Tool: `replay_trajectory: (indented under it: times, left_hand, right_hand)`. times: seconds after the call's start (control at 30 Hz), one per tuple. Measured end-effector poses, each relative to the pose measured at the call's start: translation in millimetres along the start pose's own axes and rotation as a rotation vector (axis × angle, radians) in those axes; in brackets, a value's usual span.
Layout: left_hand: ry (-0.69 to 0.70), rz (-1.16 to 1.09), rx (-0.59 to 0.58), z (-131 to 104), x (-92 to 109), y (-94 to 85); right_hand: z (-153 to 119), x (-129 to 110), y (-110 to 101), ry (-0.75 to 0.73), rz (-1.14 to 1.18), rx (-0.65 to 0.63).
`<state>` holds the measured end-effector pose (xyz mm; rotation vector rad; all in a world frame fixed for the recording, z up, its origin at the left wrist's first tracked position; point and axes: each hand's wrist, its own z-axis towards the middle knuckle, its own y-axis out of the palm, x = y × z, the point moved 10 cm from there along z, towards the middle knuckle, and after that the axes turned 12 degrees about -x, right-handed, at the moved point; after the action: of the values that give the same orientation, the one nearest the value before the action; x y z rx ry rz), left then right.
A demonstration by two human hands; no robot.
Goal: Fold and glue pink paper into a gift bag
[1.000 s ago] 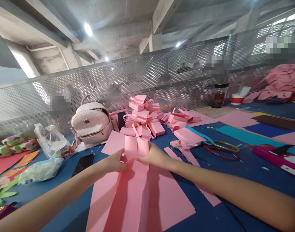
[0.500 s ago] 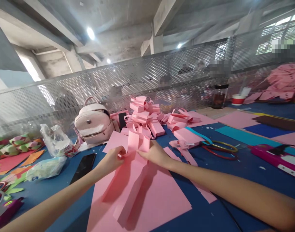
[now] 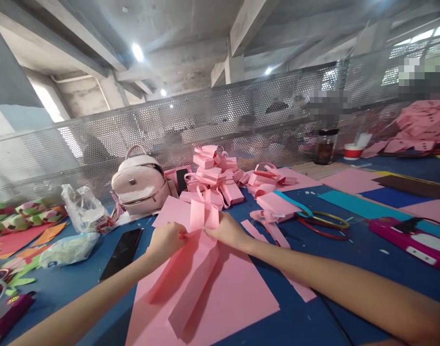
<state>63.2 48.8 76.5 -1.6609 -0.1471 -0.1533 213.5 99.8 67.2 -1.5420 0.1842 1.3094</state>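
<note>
Head view: L hand (image 3: 167, 239) & R hand (image 3: 230, 233), fingers pinching folded pink paper (image 3: 195, 259) both sides, prob. steadying creases; pink sheet (image 3: 243, 293) below fingers, glue gun (image 3: 266, 216) rt of R fingers.

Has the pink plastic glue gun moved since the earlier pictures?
No: judged against the blue-strapped pink paper box beside it, the glue gun keeps its place.

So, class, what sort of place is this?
Probably a papercraft workshop, judging by the blue table strewn with folded pink paper pieces, coloured sheets and what looks like a glue gun.
</note>
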Motion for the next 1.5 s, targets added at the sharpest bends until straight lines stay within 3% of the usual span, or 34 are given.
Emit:
replay_trajectory:
  times: [0.2,0.37,0.53,0.73,0.87,1.03,1.17,1.3,1.37,1.5]
  left_hand:
    - [0.023,-0.036,-0.077,10,-2,16.9]
    - [0.124,-0.235,-0.188,31,-9,37.8]
    - [0.139,-0.443,-0.27,45,-19,52.8]
    - [0.242,-0.618,-0.345,39,-5,45.3]
    - [0.228,-0.727,-0.395,36,0,40.4]
    - [0.19,-0.911,-0.389,26,-5,34.0]
    - [0.178,-1.087,-0.363,6,-19,29.4]
    - [0.147,-1.164,-0.311,-21,-43,27.5]
    - [0.146,-1.204,-0.224,-34,-56,22.9]
    - [0.244,-1.132,0.368,-72,-87,-18.7]
  right_hand:
    - [1,4,3,0.009,-0.009,0.004]
    - [2,8,3,0.009,0.01,-0.004]
    - [5,14,4,0.006,0.056,-0.016]
    - [13,24,11,-0.005,0.148,-0.034]
    - [16,28,16,-0.021,0.231,-0.047]
    - [13,22,19,-0.036,0.405,-0.064]
    - [7,21,18,0.011,0.558,-0.053]
    - [1,34,18,0.134,0.674,0.023]
    - [-2,44,18,0.197,0.72,0.078]
    - [-4,59,21,0.285,0.824,0.162]
